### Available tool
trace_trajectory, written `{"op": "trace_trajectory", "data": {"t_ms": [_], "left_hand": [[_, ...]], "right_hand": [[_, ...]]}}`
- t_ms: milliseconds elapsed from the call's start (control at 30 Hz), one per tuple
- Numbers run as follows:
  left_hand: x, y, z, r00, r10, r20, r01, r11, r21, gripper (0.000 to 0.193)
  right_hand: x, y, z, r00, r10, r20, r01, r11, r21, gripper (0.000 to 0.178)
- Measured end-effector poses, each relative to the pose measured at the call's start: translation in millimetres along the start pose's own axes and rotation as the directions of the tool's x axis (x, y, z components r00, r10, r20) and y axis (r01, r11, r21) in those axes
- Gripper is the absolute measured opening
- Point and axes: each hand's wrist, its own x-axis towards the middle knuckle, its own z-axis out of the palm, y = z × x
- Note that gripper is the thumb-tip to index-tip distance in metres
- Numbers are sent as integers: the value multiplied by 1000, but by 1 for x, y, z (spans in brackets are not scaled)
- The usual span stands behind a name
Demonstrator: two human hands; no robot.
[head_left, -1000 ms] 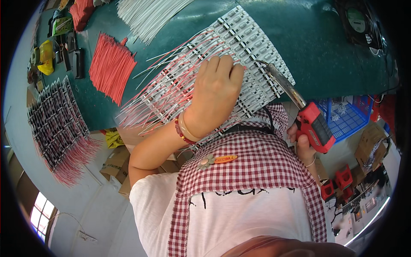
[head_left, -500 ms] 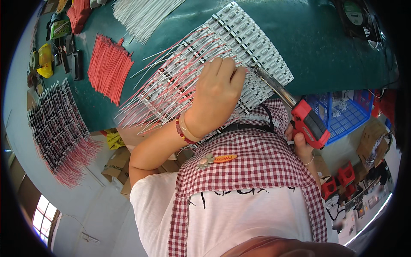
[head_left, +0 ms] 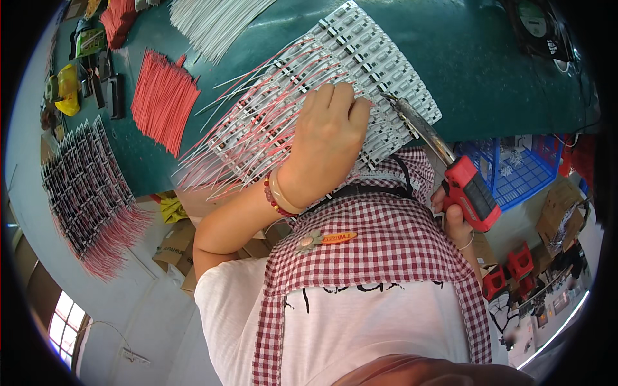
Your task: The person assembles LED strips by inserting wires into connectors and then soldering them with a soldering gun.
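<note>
My right hand (head_left: pixel 456 224) grips the red and black handle of a soldering gun (head_left: pixel 475 193). Its long metal barrel points up and left, with the tip just over a white panel of small parts (head_left: pixel 386 64) set in rows. My left hand (head_left: pixel 329 132) lies over the middle of that panel, fingers bent and pinched together close to the tip. What the left fingertips hold is hidden under the hand. Red and white wires (head_left: pixel 257 122) stick out from the rows to the left, passing beneath the left hand. The panel rests at the near edge of the green table (head_left: pixel 489 83).
Bundles of red wires (head_left: pixel 164 103) and white wires (head_left: pixel 219 26) lie on the table's left and far side. A wired panel (head_left: pixel 90 193) hangs over the left edge. At the right stand a blue basket (head_left: pixel 521 180) and a dark device (head_left: pixel 537 29).
The soldering gun has shifted slightly right and down, drawing its tip away from the left fingertips. My left hand stays nearly in place over the panel.
</note>
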Motion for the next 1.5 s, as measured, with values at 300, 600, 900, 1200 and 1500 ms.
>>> {"op": "trace_trajectory", "data": {"t_ms": [300, 600, 900, 1200, 1500], "left_hand": [[-5, 2, -5, 998, 57, 31, -56, 998, -40, 20], [-6, 6, 5, 1000, 12, -24, -14, 996, -93, 19], [-4, 8, 5, 1000, 0, -3, -1, 999, -48, 13], [-2, 7, 5, 999, 11, 38, -11, 1000, 11, 10], [-3, 11, 0, 1000, 18, -16, -19, 996, -83, 13]], "right_hand": [[-4, 1, -3, 985, 143, 98, -150, 987, 64, 80], [2, -3, 8, 1000, -3, -2, 3, 994, 106, 37], [2, 3, 2, 997, 3, 77, -6, 999, 34, 38], [-10, 3, 0, 998, 22, -52, -19, 997, 68, 48], [-10, 4, -2, 998, 66, -20, -63, 987, 147, 48]]}}
